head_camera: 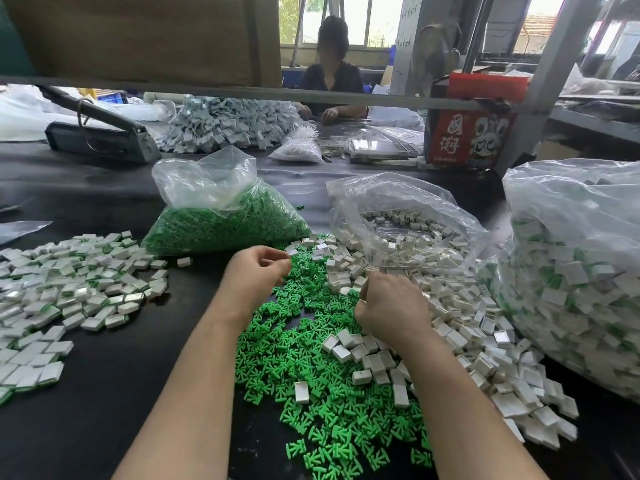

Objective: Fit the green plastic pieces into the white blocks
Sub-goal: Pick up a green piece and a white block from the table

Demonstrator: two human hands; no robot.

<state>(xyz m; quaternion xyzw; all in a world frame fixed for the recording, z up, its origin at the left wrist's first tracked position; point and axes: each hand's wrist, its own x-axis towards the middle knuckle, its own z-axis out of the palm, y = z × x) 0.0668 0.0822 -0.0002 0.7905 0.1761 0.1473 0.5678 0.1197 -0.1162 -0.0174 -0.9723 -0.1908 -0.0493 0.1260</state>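
Loose green plastic pieces [311, 358] lie in a heap on the black table in front of me. White blocks [450, 306] spill from an open clear bag [408, 209] to the right of them. My left hand [256, 275] hovers over the far edge of the green heap with its fingers curled inward; what they hold is hidden. My right hand [391, 310] sits over the border of the green and white heaps, fingers curled, and seems to pinch a white block [372, 270] at its fingertips.
A clear bag of green pieces [221, 220] stands behind my left hand. White blocks with green edges [69, 289] spread at the left, and a big bag of them [575, 271] stands at the right. A person sits across the table, beyond a grey rail [242, 93].
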